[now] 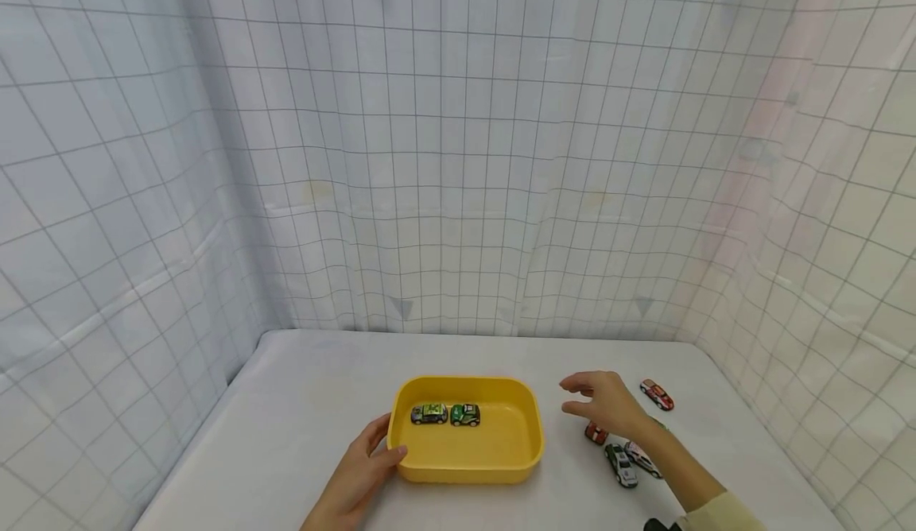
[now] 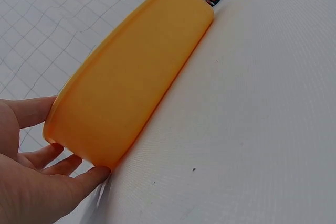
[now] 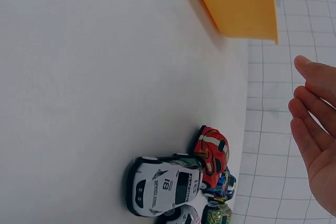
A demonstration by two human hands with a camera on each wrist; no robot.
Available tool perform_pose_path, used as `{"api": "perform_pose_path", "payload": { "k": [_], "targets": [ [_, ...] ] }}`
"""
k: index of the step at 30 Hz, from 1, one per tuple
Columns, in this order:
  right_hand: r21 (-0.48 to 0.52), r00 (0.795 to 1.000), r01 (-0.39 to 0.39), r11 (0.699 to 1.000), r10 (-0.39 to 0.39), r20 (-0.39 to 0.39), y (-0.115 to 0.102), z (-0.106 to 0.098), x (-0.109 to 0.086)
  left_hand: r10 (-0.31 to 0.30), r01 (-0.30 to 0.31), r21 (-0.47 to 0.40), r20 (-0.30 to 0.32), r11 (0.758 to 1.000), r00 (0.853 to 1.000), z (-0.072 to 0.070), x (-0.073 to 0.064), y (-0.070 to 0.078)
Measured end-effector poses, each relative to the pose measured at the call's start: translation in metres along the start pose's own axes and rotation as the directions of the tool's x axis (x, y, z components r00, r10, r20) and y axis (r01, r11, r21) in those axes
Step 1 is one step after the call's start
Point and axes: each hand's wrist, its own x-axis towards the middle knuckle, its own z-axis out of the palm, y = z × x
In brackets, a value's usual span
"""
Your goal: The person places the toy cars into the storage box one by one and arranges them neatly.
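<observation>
A yellow plastic tray stands on the white table. My left hand grips its left end, thumb over the rim and fingers along the outer wall. Inside the tray, a dark toy car with a yellow-green top sits beside a green toy car. Right of the tray my right hand hovers with nothing in it, fingers loosely bent and thumb apart. Below it are a red toy car and a white toy car marked 18, with other toy cars partly hidden behind them.
A red-orange toy car lies apart, farther back on the right. Another white toy car sits among the group by my right forearm. White grid-patterned curtains surround the table at the back and both sides.
</observation>
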Motion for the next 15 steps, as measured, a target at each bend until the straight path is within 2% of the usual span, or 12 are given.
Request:
{"api": "perform_pose_path", "payload": {
  "k": [6,10,15],
  "targets": [
    [0.016,1.000,-0.012,1.000,0.012,0.009,0.008,-0.008,-0.008,0.001,-0.001,-0.004,0.002,1.000,1.000,-0.001,0.000,0.001],
    [0.044,0.998,-0.054,0.998,0.053,0.019,0.013,-0.014,-0.015,0.008,-0.008,-0.014,0.012,1.000,1.000,-0.001,0.001,0.001],
    [0.033,0.998,-0.054,0.998,0.053,0.025,0.016,-0.021,-0.026,0.015,-0.015,-0.023,0.017,1.000,1.000,-0.002,0.002,-0.001]
  ]
}}
